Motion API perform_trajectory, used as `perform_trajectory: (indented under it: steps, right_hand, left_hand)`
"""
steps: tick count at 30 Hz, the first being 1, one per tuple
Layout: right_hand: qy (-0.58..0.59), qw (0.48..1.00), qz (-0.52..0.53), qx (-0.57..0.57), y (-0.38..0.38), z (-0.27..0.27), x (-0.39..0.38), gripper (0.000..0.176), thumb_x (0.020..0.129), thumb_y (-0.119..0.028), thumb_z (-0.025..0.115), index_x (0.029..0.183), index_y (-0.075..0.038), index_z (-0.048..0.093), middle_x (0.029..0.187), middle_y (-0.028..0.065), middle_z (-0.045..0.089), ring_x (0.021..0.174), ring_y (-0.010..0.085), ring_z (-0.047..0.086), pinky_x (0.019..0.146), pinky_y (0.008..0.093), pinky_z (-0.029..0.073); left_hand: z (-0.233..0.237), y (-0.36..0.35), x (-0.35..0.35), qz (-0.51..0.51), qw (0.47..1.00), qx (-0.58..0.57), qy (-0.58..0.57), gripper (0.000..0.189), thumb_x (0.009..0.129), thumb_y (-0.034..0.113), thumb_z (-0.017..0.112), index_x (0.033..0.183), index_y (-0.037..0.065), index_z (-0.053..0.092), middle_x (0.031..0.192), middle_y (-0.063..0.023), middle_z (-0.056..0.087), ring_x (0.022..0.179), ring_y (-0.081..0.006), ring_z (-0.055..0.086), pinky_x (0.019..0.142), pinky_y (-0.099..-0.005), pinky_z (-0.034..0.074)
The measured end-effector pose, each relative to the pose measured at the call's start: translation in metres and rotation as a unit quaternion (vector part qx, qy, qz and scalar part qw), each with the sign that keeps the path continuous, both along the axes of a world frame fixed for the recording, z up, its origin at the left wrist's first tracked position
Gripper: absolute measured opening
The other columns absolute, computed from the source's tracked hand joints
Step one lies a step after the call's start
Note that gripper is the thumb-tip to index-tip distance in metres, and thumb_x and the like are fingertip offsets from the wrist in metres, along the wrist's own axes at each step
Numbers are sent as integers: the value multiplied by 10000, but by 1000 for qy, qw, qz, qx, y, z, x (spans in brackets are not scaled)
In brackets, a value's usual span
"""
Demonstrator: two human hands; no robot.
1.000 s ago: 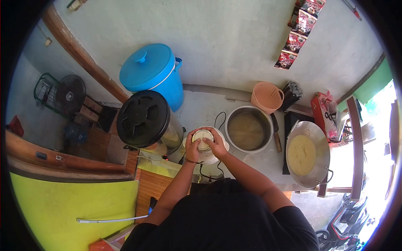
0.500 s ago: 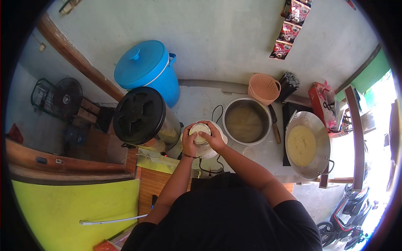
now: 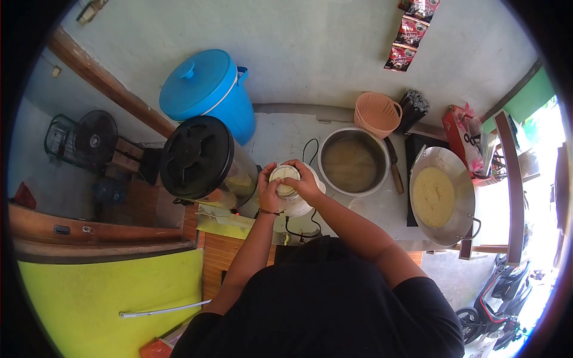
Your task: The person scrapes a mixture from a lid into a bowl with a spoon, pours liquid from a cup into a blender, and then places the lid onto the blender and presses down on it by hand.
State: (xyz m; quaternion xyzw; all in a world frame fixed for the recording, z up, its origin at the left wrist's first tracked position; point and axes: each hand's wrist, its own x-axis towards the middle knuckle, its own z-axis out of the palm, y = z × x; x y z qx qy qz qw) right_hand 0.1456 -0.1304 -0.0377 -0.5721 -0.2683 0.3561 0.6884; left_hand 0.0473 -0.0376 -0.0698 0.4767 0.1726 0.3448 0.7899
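Both hands are wrapped round the top of a white blender (image 3: pixel 300 207) on the grey counter, seen from above. My left hand (image 3: pixel 267 191) is closed on its left side, and my right hand (image 3: pixel 307 186) on its right. Between them shows the round cream lid (image 3: pixel 282 173), with my thumbs over its near part. My palms and fingers hide most of the jar. A dark power cord (image 3: pixel 304 234) loops out beside the base. Right of the blender stands a metal pot (image 3: pixel 352 167) of cloudy liquid.
A clear drum with a black lid (image 3: pixel 197 156) stands close on the left, a blue lidded bucket (image 3: pixel 236 113) behind it. To the right are a knife (image 3: pixel 396 173), a pink basket (image 3: pixel 376 113) and a wok (image 3: pixel 465 209) holding pale yellow batter-like mixture.
My right thumb has shifted left and nearer to me across the lid. The view has tilted slightly, so the counter things sit a little higher. Both hands stay on the blender.
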Motion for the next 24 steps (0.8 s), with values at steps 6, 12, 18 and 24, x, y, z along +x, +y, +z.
perform_trajectory:
  steps: [6, 12, 18, 24]
  right_hand:
    - [13, 1000, 12, 13, 0, -3, 1, 429, 725, -63, 647, 1142, -36, 549, 1049, 68, 602, 978, 149, 562, 889, 288, 438]
    - [25, 999, 28, 19, -1, -4, 2, 436, 743, -59, 648, 1168, -39, 554, 1065, 59, 607, 987, 136, 564, 896, 286, 443]
    - [1, 1000, 19, 18, -2, -5, 2, 435, 743, -60, 649, 1167, -37, 554, 1069, 62, 603, 991, 138, 561, 897, 286, 440]
    - [-1, 1000, 17, 17, -2, -4, 2, 443, 727, -87, 678, 1150, -29, 560, 1068, 80, 607, 997, 161, 570, 897, 297, 445]
  left_hand:
    - [-4, 2, 0, -4, 1000, -8, -3, 458, 809, 2, 508, 1260, -5, 435, 1279, -117, 475, 1157, -198, 477, 1009, -325, 380]
    - [-6, 3, 0, 10, 1000, -3, -3, 469, 799, -12, 517, 1261, 0, 434, 1292, -120, 471, 1180, -204, 467, 1019, -332, 378]
    - [-10, 5, 0, 17, 1000, -7, 1, 489, 786, -33, 523, 1266, -4, 430, 1306, -129, 463, 1202, -211, 456, 1031, -334, 370]
    - [-5, 3, -1, 22, 1000, 7, 15, 482, 786, -42, 520, 1259, -7, 433, 1305, -130, 467, 1210, -213, 453, 1034, -334, 367]
